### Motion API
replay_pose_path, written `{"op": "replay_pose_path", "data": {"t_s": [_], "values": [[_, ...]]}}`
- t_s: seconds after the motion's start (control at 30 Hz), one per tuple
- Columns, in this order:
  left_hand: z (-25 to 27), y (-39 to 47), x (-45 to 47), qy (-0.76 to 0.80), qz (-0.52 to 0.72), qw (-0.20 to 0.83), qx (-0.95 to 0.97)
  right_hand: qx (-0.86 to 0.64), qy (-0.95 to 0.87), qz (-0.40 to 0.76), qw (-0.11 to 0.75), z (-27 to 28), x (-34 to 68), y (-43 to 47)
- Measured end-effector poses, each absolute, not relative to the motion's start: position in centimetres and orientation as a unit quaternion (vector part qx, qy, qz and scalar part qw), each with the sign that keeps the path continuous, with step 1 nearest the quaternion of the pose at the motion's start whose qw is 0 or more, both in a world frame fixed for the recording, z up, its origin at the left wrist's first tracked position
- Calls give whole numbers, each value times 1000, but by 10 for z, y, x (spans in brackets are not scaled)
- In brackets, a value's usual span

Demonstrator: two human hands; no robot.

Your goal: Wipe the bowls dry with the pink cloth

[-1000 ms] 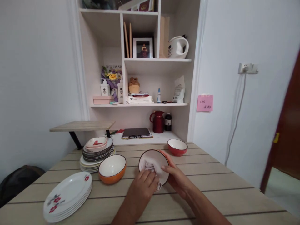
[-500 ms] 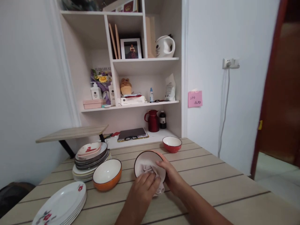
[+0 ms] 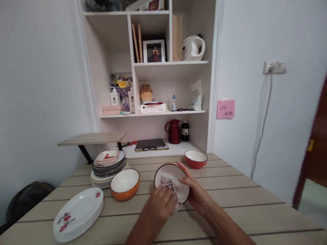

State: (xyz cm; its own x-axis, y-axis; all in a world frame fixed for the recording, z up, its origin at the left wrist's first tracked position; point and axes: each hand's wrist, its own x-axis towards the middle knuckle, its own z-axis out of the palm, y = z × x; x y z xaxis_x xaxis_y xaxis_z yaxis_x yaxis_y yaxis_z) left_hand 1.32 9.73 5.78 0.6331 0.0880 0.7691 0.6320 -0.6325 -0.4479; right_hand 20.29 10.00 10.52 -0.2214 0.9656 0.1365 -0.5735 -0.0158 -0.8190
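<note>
A dark-rimmed bowl (image 3: 170, 169), white inside with a sliver of orange at its edge, is tilted toward me above the table. My right hand (image 3: 195, 190) grips its right side, thumb over the rim and fingers behind the wall. A pale crumpled cloth (image 3: 167, 182) lies against the inside of the bowl, one end hanging below the rim. My left hand (image 3: 162, 202) is closed over that cloth and presses it into the bowl. To the left stands an orange bowl (image 3: 125, 183), and farther back on the right a red bowl (image 3: 196, 159).
Oval flowered plates (image 3: 79, 211) are stacked at the left front. Behind them rises a taller stack of plates and small dishes (image 3: 109, 166). A raised wooden shelf (image 3: 93, 138) stands at the back left. The wall shelves hold a red thermos jug (image 3: 174, 132) and a laptop (image 3: 150, 144).
My view has swung left, so everything sits farther right in the picture. The left hand stays on the cloth inside the bowl, and the right hand keeps its grip on the rim.
</note>
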Motion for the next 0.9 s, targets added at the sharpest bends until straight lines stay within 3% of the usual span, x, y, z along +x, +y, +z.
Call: {"op": "replay_pose_path", "data": {"t_s": [0.27,0.53,0.9], "values": [[58,94,12,-272,-386,321,-821,-203,-376,692,581,97,180,99],[56,94,15,-259,-377,271,-847,-286,-334,692,573,80,173,102],[52,96,17,-280,-295,252,-878,-312,-523,605,513,106,216,107]]}}
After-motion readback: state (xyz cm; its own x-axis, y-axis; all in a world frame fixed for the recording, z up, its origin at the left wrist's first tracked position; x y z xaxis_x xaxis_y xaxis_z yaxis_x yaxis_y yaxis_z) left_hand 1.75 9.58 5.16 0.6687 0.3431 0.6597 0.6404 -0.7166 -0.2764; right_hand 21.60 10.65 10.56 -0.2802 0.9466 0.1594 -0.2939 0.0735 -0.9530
